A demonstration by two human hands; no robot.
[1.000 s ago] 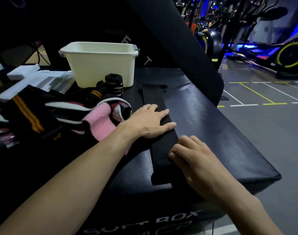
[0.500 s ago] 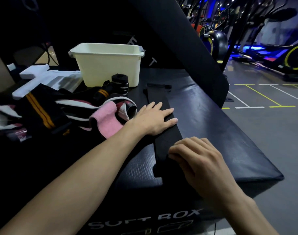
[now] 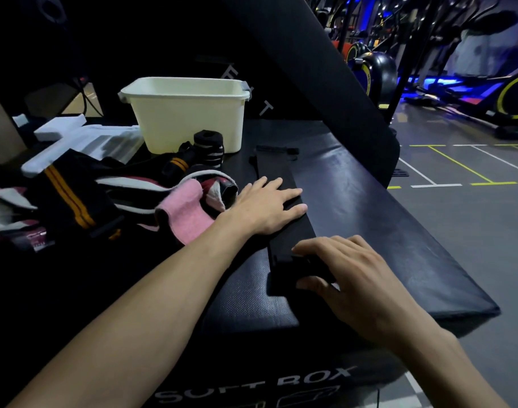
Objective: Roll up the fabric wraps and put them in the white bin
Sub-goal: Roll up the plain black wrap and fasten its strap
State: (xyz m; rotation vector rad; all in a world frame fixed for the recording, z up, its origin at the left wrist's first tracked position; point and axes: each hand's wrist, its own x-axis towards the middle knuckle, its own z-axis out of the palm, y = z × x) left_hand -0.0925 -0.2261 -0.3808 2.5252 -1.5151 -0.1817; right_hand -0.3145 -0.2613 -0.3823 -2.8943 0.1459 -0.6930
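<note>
Wrap [image 3: 281, 184] lies lengthwise on the box [image 3: 369, 219].
Bin [image 3: 187, 119] stands behind; wrap pile [image 3: 110, 198] sits left.

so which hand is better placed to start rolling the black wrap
Right hand: its fingers curl over the near end of the long black fabric wrap, where rolling starts. Left hand lies flat across the wrap's middle, pinning it.

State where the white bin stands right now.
In the head view, the white bin stands upper left on the soft box, just behind a rolled wrap.
</note>
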